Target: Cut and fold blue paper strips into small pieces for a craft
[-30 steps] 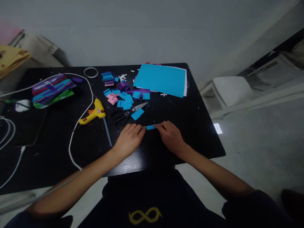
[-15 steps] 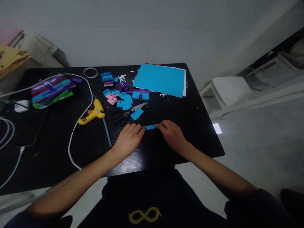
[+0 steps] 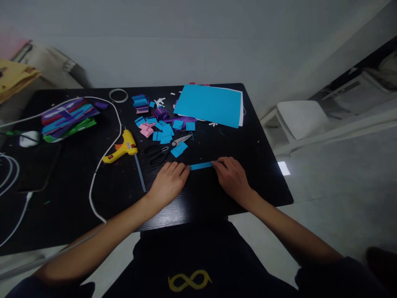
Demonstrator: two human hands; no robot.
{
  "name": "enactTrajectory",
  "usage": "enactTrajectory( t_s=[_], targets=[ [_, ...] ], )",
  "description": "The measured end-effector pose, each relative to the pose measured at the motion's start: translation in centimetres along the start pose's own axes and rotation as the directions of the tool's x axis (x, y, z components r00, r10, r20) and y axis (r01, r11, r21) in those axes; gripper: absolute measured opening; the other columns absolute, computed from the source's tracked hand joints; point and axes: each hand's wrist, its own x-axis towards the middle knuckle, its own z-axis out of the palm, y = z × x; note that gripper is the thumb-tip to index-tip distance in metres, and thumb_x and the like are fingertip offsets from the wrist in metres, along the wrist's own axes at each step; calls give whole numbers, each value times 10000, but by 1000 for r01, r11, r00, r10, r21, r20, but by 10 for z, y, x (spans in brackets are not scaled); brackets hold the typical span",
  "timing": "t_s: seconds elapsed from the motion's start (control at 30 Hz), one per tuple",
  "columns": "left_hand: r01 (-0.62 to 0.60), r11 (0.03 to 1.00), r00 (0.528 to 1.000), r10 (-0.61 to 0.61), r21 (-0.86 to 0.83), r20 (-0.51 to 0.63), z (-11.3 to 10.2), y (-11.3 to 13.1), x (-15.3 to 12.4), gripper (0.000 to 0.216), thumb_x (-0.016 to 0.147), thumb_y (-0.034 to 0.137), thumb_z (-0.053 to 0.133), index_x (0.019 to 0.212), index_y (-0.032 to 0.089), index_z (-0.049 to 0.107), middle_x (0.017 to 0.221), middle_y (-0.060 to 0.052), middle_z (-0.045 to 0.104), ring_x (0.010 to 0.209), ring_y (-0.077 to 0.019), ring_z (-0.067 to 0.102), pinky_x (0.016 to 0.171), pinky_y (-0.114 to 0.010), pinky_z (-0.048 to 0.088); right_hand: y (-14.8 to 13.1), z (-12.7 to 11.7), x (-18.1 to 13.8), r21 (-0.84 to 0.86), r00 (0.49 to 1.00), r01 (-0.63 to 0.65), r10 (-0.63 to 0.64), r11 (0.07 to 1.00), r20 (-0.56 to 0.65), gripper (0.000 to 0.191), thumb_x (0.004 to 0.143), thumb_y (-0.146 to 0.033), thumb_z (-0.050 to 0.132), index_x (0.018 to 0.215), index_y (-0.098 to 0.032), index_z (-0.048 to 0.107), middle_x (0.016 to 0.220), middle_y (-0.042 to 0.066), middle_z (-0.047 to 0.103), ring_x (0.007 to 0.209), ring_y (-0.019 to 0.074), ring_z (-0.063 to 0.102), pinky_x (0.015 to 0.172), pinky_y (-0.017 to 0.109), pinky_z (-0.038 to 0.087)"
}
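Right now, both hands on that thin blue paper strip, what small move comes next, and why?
Probably slide the right hand outward along the thin blue paper strip to flatten it, the left hand pinning the other end: fingertips of both press its ends onto the black table.

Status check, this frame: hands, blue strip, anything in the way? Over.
Left hand at left end of blue strip, right hand at right end. Strip flat on black table. Scissors just beyond, clear of it.
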Motion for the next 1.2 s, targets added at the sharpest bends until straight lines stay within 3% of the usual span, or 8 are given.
enactTrajectory(
  t_s=[0.53, 0.7, 0.8, 0.87, 1.0, 1.2],
  targets=[
    [26, 999, 999, -25, -19, 45, -1, 2, 0, 289, 981, 90, 502, 1221, 104, 662, 945, -103, 667, 865, -252, 595, 750, -380, 435, 9, -5, -9, -20, 995, -74, 73, 997, -65, 244, 1012, -206, 539, 1110, -123, 746, 963, 114, 682, 856, 220, 603, 735, 338, 470],
    [16, 1000, 999, -16, -15, 30, 0, 2, 0, 290, 981, 85, 494, 1214, 84, 666, 941, -109, 668, 858, -258, 592, 752, -389, 441, -9, -8, 2, 37, 992, -108, 110, 994, -69, 297, 1006, -246, 537, 1205, -80, 684, 1112, 171, 670, 1020, 279, 607, 864, 407, 506],
    [13, 999, 1000, -13, -36, 19, 0, 1, 0, 285, 979, 88, 502, 1213, 72, 664, 937, -107, 670, 858, -261, 594, 759, -398, 451, -26, -11, 15, 44, 993, -87, 90, 995, -74, 397, 1003, -202, 520, 1383, -104, 576, 1345, 197, 596, 1259, 323, 519, 1013, 471, 457],
    [15, 998, 1000, -14, -57, 14, 0, 1, 0, 281, 977, 88, 508, 1213, 71, 661, 934, -106, 669, 863, -264, 596, 763, -404, 454, -35, -12, 23, 38, 995, -57, 59, 998, -79, 383, 1006, -171, 509, 1380, -141, 587, 1410, 181, 565, 1322, 325, 476, 1092, 510, 396],
    [19, 998, 1000, -19, -55, 3, 0, 1, 0, 252, 982, 96, 512, 1174, 74, 674, 914, -102, 668, 859, -260, 599, 770, -398, 451, -44, -3, 32, 122, 994, 89, -97, 989, 58, 263, 1002, -113, 503, 1170, -155, 700, 1209, 133, 681, 1091, 257, 601, 934, 406, 499],
    [22, 999, 1000, -22, -43, -1, -1, 2, 0, 241, 984, 82, 495, 1134, 81, 683, 922, -96, 674, 847, -252, 596, 762, -394, 460, -44, 11, 33, 210, 966, 205, -232, 956, 113, 284, 980, -33, 479, 1156, -110, 689, 1171, 152, 693, 1036, 253, 618, 879, 384, 549]
  ],
)
